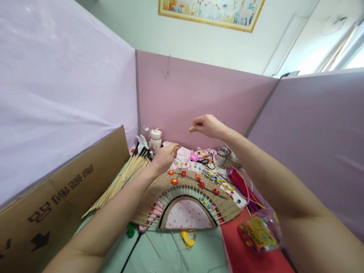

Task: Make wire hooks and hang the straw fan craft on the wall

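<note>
Bright daylight, whitish glare at pale-framed window (356,55) beyond far right corner of pale green table (166,259), soft shadows, wide-angle stretching toward picture edges, fine detail softened

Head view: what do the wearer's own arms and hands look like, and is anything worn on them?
The left arm and right arm taper toward the wrists and are bare, with no sleeve in view. The left hand and right hand are ungloved. No watch or bracelet shows; rings are too small to tell.
</note>
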Action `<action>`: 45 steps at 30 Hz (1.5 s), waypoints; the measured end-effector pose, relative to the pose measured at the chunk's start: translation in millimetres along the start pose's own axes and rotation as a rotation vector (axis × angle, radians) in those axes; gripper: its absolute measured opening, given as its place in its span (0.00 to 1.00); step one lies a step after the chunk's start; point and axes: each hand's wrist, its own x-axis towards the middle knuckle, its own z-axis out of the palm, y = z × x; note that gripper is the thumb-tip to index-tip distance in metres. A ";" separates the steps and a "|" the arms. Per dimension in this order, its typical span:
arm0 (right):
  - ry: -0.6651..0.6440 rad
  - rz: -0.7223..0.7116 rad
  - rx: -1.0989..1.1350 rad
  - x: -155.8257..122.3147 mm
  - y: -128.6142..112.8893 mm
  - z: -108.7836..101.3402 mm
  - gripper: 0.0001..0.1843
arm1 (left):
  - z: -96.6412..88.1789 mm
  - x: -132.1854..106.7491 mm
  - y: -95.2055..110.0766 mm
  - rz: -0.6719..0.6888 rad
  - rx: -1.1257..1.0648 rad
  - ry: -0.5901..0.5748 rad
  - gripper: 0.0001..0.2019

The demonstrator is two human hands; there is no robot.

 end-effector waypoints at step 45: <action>-0.028 0.198 -0.453 -72.3 -23.5 116.3 0.16 | 22.0 26.0 -1.7 -0.288 -1.603 0.575 0.20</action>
